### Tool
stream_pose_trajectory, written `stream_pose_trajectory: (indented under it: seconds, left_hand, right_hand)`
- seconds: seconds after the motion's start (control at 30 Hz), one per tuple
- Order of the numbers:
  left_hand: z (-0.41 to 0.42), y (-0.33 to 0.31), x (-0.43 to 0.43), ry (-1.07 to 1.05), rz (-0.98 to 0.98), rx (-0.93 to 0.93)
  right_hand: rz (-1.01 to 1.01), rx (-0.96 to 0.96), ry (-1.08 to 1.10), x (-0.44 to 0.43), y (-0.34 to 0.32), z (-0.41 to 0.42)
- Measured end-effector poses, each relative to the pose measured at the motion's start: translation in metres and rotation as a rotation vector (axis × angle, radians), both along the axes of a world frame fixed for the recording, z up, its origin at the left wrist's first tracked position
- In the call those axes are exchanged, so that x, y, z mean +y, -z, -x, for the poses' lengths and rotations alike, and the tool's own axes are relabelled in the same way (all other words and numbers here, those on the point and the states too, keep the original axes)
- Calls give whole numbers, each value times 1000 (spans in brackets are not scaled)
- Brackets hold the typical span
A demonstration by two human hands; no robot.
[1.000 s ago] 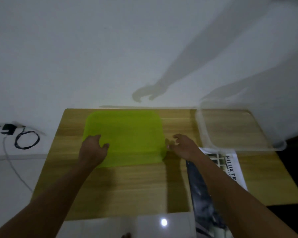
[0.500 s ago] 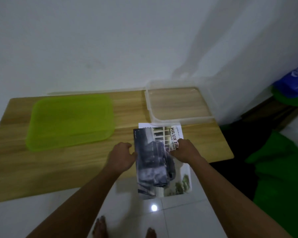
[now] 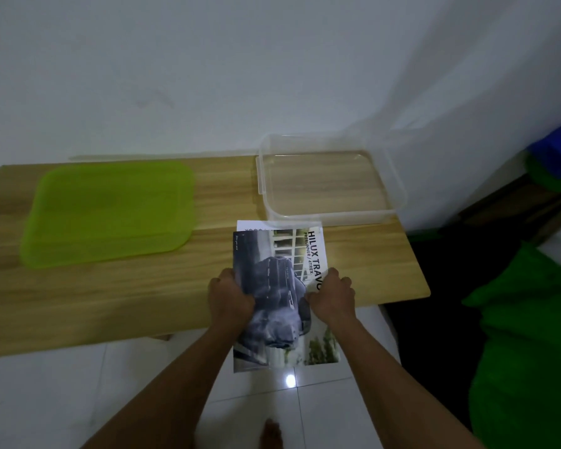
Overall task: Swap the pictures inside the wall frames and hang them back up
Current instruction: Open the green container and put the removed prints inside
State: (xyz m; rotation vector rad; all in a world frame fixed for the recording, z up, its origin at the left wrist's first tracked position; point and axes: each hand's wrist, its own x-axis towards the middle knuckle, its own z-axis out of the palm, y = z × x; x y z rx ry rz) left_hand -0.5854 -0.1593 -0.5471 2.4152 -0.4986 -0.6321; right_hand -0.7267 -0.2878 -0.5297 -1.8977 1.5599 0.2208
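Observation:
Two printed car pictures lie stacked at the front edge of the wooden table point(image 3: 143, 296), hanging over it toward me. The upper one is a dark truck picture point(image 3: 269, 286); under it lies a picture with "HILUX TRAVO" lettering point(image 3: 314, 251). My left hand point(image 3: 229, 298) grips the left edge of the dark picture. My right hand point(image 3: 332, 294) holds the stack at its right side, fingers curled over the lettered sheet. No wall frame is in view.
A lime-green plastic lid point(image 3: 110, 212) lies flat on the table's left half. A clear plastic box point(image 3: 329, 181) stands at the back right, against the white wall. Green and blue bags point(image 3: 531, 319) sit on the floor to the right. White floor tiles lie below.
My hands left the green lid and moved right to the pictures, and my view swung right with them. Both hands now hold the picture stack, which has shifted slightly toward me.

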Motion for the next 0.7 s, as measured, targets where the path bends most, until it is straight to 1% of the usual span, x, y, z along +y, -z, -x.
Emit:
stream_pose_trajectory:
  seconds: [0.17,0.27,0.33,0.47,0.6,0.7]
  left_hand:
    - [-1,-4,3,-82,-8,47]
    - [-3,-4,4,-65,-73,16]
    - [-4,-3,3,-70,-79,5]
    - [-5,-6,4,-83,-85,39]
    - [-6,-7,8,-66,-94,43]
    - [-4,-9,12,-46,-116,62]
  right_hand:
    - [-16,-101,137,-4,9,-2]
    - [-7,-190,146,-6,8,-5]
    - [-58,-256,154,-5,4,-7]
    - [-156,-379,166,-1,0,-3]
    - [-243,-563,222,2,-7,3]
    - [-293,-640,262,5,-14,10]
